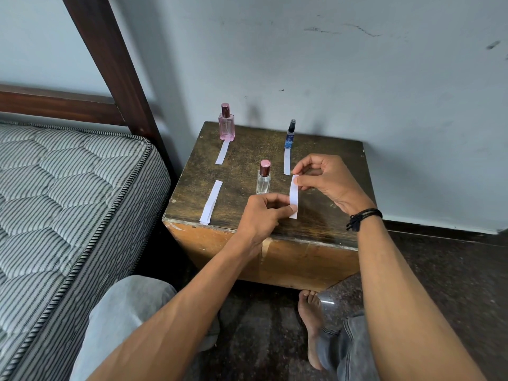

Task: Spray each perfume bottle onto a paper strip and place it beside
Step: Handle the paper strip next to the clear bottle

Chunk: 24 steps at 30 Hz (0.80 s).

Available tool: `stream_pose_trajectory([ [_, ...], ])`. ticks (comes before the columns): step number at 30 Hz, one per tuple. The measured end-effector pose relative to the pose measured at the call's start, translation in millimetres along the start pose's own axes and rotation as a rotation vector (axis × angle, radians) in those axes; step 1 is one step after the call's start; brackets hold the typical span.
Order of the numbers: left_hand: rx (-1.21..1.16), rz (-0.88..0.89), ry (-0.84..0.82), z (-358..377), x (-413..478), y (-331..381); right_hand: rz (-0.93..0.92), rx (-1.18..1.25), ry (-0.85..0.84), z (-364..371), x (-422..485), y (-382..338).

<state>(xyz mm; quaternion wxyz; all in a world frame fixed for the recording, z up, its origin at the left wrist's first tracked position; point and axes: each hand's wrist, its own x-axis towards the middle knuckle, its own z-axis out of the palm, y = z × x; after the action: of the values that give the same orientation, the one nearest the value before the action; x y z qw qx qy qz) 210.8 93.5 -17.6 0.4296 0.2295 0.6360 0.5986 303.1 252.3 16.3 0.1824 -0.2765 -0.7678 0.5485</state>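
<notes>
Beside clear bottle (263,179), hands pinch paper strip (293,198).

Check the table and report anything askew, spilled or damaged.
No spill and nothing tipped: all three bottles stand upright. The only blemish is the wooden table, chipped along its front edge. The strip by the pink bottle lies slightly slanted.

Bare forearms, black cord bracelet (363,217), grey jeans (129,312), bare foot (310,320).

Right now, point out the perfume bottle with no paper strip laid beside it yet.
The clear bottle with the rose cap, nearest the hands. The pink bottle and the slim blue bottle each have a strip in front; its strip is held in both hands.
</notes>
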Motion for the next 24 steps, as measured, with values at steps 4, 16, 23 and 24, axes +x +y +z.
stream_pose_trajectory([
  [4,-0.038,0.015,-0.017,0.4,-0.6,0.5,-0.016,-0.016,0.039,-2.4,-0.8,0.9],
  [16,0.01,0.001,0.011,1.0,0.5,-0.5,-0.021,0.083,-0.055,-5.1,-3.9,-6.9],
  [23,-0.019,0.044,-0.028,2.5,-2.1,3.0,0.016,-0.041,0.052,-1.9,-0.3,1.7],
  [24,-0.02,0.039,-0.027,2.5,-2.0,2.8,0.013,-0.04,0.051,-2.2,-0.5,1.2],
])
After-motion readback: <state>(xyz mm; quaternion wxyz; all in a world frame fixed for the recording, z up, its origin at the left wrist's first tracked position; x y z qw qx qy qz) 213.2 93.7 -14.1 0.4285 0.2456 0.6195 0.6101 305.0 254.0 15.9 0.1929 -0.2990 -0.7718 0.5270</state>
